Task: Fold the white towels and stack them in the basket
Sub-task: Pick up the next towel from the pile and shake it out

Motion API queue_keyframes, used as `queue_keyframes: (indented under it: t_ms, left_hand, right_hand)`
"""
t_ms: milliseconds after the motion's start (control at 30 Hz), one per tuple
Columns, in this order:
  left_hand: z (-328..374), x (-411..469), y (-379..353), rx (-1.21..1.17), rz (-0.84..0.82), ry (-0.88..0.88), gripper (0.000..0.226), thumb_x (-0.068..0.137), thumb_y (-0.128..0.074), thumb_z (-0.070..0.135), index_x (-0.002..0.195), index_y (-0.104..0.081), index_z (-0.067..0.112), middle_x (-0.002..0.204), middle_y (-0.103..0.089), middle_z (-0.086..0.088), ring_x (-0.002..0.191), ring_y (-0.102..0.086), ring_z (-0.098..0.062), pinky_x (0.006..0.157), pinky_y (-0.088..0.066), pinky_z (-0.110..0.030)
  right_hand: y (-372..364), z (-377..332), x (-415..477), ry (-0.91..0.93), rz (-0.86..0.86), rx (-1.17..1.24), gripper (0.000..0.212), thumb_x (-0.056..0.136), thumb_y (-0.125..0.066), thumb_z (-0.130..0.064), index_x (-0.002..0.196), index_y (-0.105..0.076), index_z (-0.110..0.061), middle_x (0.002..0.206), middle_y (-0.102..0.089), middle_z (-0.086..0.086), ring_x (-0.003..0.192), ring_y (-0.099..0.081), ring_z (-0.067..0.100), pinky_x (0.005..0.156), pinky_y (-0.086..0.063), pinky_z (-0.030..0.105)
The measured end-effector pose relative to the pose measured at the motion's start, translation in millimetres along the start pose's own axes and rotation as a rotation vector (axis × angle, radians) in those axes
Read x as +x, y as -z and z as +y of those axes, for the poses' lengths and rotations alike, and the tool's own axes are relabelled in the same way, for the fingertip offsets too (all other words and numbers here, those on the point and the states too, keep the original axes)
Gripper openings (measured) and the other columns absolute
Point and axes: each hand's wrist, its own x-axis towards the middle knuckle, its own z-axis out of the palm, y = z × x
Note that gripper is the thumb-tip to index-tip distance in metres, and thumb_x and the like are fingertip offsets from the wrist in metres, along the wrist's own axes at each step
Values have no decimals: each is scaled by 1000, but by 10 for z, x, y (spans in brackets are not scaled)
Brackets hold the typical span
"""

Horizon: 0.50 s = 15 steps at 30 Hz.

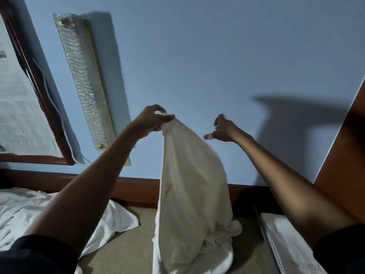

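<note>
A white towel (pixel 189 194) hangs in front of me, its lower end bunched on the tan floor. My left hand (pixel 153 120) pinches its top corner, raised high against the blue wall. To the right, my right hand (pixel 222 129) is lifted beside the towel, holding nothing, with its fingers loosely spread and its thumb pointing toward the cloth. At the lower right sits a basket (pixel 270 242) with a folded white towel (pixel 288 240) inside, partly hidden by my right arm.
White bedding (pixel 29 212) lies rumpled at the lower left. A wooden baseboard (pixel 136 190) runs along the wall. A glass wall light (pixel 85 80) and a framed picture (pixel 21 99) hang on the left. A wooden panel (pixel 347 147) stands at the right.
</note>
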Motion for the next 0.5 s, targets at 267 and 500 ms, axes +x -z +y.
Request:
queue_keyframes:
  t_ms: [267,500]
  left_hand:
    - [417,13,-725,-362,-41,-38,12,93,-61,-14,100,-68,-7,112,-64,-28,83,-75,-31,71,-62,-26]
    - [353,169,-477,-482,222,-55,9,91,-64,-16,97,-68,-11,104,-64,-26,66,-73,-29,65,-60,-23]
  right_hand:
    - [-433,-259,-243,7,-263,450,56,91,-73,-40,131,-51,-7,127,-64,10,111,-66,27,92,-59,45]
    - [-35,250,-255,85,-173,691,36,99,-61,-46,103,-67,-11,90,-64,6,83,-61,19,73,-53,32]
